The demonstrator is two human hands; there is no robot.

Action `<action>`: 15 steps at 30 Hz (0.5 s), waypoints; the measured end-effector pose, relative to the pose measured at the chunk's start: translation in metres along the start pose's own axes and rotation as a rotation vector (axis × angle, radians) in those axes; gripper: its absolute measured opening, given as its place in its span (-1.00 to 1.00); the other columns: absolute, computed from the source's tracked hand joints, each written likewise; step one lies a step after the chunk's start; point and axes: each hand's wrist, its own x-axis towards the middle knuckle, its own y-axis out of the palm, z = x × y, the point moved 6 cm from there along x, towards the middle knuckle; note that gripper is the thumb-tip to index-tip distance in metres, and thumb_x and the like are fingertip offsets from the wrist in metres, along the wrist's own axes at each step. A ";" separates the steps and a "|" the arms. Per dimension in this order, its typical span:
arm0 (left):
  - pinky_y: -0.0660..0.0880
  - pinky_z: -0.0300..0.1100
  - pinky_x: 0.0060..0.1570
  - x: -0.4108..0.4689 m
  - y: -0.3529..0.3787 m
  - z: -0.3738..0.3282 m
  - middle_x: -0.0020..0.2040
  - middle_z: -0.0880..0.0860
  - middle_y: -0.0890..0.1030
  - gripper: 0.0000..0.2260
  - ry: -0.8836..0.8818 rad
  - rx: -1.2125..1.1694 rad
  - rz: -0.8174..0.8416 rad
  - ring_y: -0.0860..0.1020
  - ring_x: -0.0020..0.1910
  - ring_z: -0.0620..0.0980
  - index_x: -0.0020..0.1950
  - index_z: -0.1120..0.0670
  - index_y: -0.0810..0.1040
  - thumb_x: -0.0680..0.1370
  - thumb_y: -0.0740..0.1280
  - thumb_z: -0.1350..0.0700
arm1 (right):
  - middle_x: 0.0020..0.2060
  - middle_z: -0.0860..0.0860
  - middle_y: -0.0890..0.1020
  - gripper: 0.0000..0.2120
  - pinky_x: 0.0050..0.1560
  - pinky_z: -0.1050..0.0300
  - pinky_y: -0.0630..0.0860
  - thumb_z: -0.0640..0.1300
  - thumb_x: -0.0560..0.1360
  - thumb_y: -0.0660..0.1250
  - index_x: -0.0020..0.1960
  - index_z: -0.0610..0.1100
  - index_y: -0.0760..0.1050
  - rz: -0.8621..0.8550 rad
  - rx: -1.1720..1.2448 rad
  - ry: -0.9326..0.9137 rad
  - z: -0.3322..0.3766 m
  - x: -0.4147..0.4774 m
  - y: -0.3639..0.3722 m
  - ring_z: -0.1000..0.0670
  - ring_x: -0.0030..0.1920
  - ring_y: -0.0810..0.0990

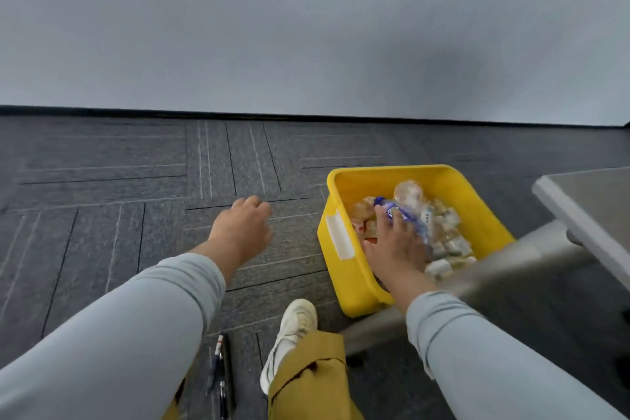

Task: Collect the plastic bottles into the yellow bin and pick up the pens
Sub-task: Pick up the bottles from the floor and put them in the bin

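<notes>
Head view is looking down at a dark grey carpeted floor (102, 187) that is meeting a pale wall (306, 27). At the left, a light grey left sleeve (119, 334) is pointing forward. The left hand (243, 228) is hovering above the floor, well apart from the bin. Its back is facing the camera and its fingers are curling loosely under, with nothing showing in them.

Low in the frame, just right of that sleeve, the pens (223, 372) are lying close together on the floor, pointing away from the person. Blur is making their number hard to tell. Near them a white shoe (293, 327) is standing on the floor, with a mustard trouser leg (306, 382) coming down over it.

Right of the shoe, the yellow bin (361, 286) is sitting on the floor, showing a white patch on its near-left wall. The right hand (399, 249) is hanging over the bin's near rim, its fingers wrapping over a blue bottle (404, 215) and gripping it. That bottle is sitting within the bin's walls, over the heap of other bottles (446, 242), which are looking clear and crumpled. Whether it is resting on them I cannot tell.

A blurred grey metal leg (511, 262) is crossing in front of the bin's near-right corner and joining a grey surface (593, 201) at the right edge.
</notes>
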 end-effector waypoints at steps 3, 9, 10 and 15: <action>0.40 -0.02 0.21 -0.038 -0.019 -0.012 0.28 0.08 0.39 -0.66 0.007 0.029 -0.026 0.36 0.30 0.09 0.35 0.10 0.35 0.59 0.15 0.07 | 0.48 -0.10 0.16 -0.38 0.38 -0.12 0.23 0.08 0.55 0.17 0.51 -0.02 -0.01 0.006 0.036 -0.040 0.011 -0.040 -0.015 -0.17 0.43 0.21; 0.41 -0.03 0.25 -0.114 -0.036 -0.017 0.30 0.06 0.40 -0.65 0.027 0.062 -0.082 0.37 0.31 0.07 0.36 0.09 0.36 0.59 0.15 0.06 | 0.42 -0.13 0.23 -0.43 0.29 -0.07 0.29 0.02 0.56 0.18 0.49 -0.06 0.04 0.034 0.096 -0.122 0.037 -0.127 -0.026 -0.19 0.39 0.24; 0.40 -0.04 0.25 -0.126 -0.036 -0.014 0.30 0.05 0.41 -0.65 0.025 0.056 -0.089 0.37 0.31 0.07 0.36 0.09 0.36 0.59 0.15 0.06 | 0.42 -0.12 0.25 -0.42 0.27 -0.07 0.31 0.02 0.56 0.18 0.49 -0.07 0.04 0.041 0.100 -0.136 0.043 -0.140 -0.022 -0.18 0.37 0.27; 0.40 -0.03 0.26 -0.185 -0.035 0.011 0.29 0.07 0.42 -0.66 -0.007 0.028 -0.090 0.37 0.32 0.07 0.35 0.08 0.38 0.58 0.16 0.06 | 0.39 -0.10 0.28 -0.47 0.25 -0.04 0.31 -0.02 0.59 0.14 0.49 -0.06 0.04 0.141 0.076 -0.175 0.067 -0.200 -0.009 -0.15 0.34 0.30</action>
